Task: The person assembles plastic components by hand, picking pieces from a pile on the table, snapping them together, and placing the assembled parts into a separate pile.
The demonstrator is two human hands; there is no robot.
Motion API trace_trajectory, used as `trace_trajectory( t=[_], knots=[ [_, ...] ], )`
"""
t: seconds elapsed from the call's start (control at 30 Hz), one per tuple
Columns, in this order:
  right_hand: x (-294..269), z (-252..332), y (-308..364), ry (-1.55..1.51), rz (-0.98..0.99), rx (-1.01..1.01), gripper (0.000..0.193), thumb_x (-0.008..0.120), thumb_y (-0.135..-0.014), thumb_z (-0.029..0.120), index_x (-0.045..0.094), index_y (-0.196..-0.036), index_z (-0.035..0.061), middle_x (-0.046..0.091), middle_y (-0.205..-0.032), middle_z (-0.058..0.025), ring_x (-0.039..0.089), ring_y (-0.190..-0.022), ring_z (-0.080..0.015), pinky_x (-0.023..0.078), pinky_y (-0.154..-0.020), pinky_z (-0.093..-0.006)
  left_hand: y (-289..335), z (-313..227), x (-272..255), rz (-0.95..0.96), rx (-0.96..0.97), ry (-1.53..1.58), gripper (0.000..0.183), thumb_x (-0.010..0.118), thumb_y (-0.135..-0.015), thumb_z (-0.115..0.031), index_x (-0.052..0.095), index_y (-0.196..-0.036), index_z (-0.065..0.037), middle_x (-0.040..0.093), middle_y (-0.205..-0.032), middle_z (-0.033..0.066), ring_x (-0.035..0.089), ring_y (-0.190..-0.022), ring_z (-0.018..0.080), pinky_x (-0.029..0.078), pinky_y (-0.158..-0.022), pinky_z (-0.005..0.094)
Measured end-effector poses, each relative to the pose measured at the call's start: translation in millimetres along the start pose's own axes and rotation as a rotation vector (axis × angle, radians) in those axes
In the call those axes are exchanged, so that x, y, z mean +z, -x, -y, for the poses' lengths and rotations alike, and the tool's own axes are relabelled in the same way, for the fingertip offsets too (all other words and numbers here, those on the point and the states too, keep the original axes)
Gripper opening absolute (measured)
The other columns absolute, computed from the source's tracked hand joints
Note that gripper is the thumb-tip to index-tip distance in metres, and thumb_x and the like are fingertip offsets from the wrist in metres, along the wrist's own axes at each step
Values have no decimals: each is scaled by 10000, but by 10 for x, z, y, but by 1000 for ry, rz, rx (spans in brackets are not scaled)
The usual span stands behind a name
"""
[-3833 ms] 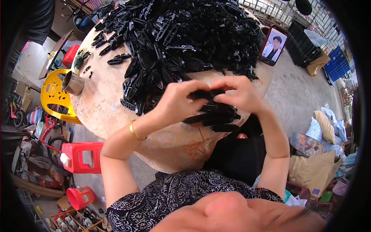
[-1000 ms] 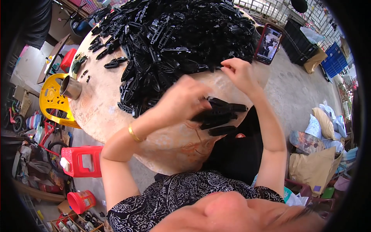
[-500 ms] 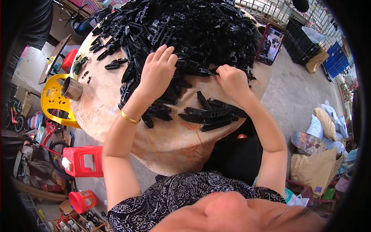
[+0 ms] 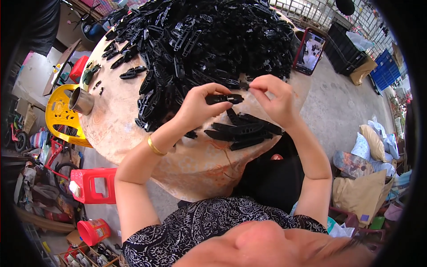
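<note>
My left hand (image 4: 198,109) holds a long black plastic piece (image 4: 223,98) level above the round table (image 4: 195,164). My right hand (image 4: 273,100) pinches something small at that piece's right end. Just below my hands lies a small stack of similar black pieces (image 4: 244,130) near the table's front edge. A big heap of black plastic pieces (image 4: 209,40) covers the far half of the table. A gold bangle (image 4: 154,146) sits on my left wrist.
A metal cup (image 4: 81,101) stands at the table's left rim. A phone (image 4: 309,51) leans upright at the right rim. A yellow chair (image 4: 60,118), a red stool (image 4: 93,184) and a red bucket (image 4: 93,231) are on the left; bags and cushions (image 4: 364,178) on the right.
Half a second ago both hands were reaching into the heap. Now they are drawn back and raised, my left hand holding one black piece and my right hand at its end.
</note>
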State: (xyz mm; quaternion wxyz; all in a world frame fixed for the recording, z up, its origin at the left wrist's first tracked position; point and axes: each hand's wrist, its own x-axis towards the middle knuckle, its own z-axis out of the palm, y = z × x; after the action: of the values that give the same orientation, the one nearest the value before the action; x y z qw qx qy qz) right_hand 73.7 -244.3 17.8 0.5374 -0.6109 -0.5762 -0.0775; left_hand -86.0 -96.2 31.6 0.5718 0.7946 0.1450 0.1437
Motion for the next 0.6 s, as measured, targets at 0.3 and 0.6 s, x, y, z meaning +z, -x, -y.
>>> trace_trajectory(
  t=[0.3,0.6],
  knots=[
    [45,237,9,76,154,-264,174,684,-678,1,663,-842,54,645,-836,-59,605,-765,-243,502,-637,-329,58,-5,37,139,-140,146,296,722,-784,-79,621,-1036,40,645,-834,44,605,-649,71,510,-577,205],
    [36,300,49,252,237,-392,176,674,-668,-2,643,-831,57,624,-882,-61,592,-791,-242,503,-650,-334,70,49,-25,197,-189,381,296,640,-855,-77,581,-1113,57,645,-976,105,649,-808,138,555,-747,257]
  ],
)
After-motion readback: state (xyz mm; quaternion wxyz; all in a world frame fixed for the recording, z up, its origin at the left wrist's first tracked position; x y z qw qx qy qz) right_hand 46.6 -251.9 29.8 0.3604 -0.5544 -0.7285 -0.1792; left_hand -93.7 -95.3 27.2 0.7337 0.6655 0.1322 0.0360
